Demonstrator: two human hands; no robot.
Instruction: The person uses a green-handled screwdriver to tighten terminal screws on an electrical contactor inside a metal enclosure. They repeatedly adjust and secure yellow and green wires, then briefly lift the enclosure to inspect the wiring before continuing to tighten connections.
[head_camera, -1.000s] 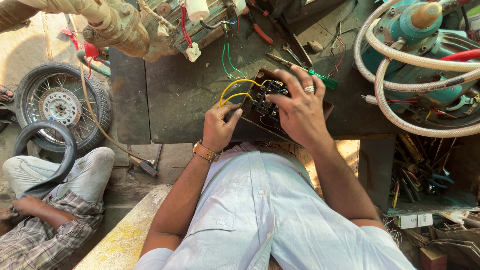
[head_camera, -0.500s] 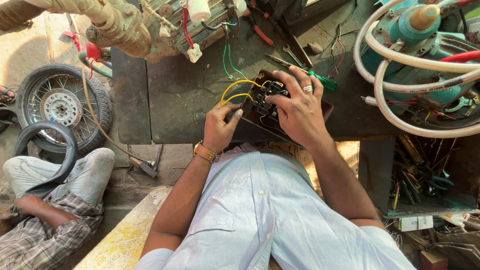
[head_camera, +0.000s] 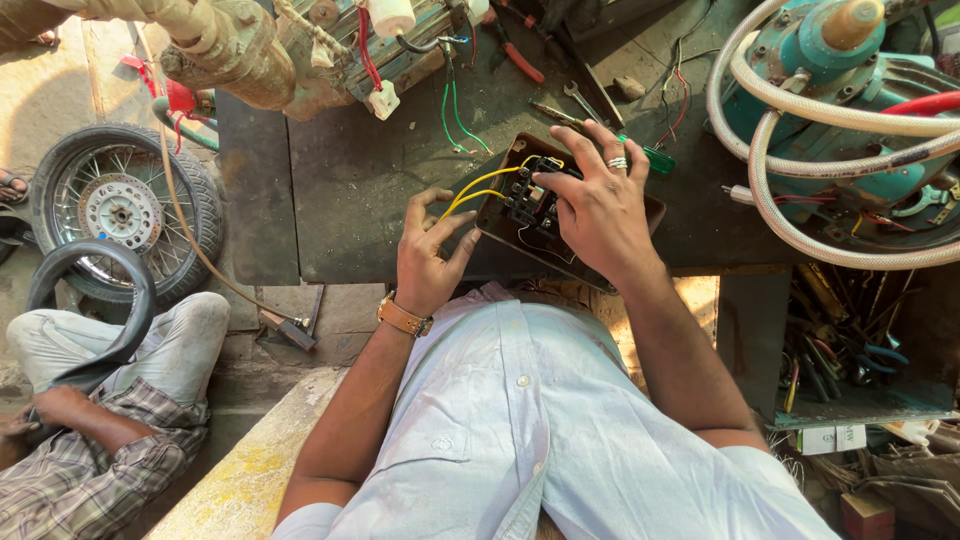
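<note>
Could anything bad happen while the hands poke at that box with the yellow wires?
Maybe. The right hand presses on the black switch block in the open brown box, and the left hand pinches the yellow wires: a hard tug might pull one loose. The box sits near the dark table edge, so it could slide off. The ring might snag a wire.

A single view is given, taken from a camera worn on the head and aimed steeply downward over the chest and forearms. The dark surface is seen from close above, with the left hand and right hand near the middle of the frame. Beyond the grip lies the far edge of the surface; left of it, the floor is taken in.
</note>
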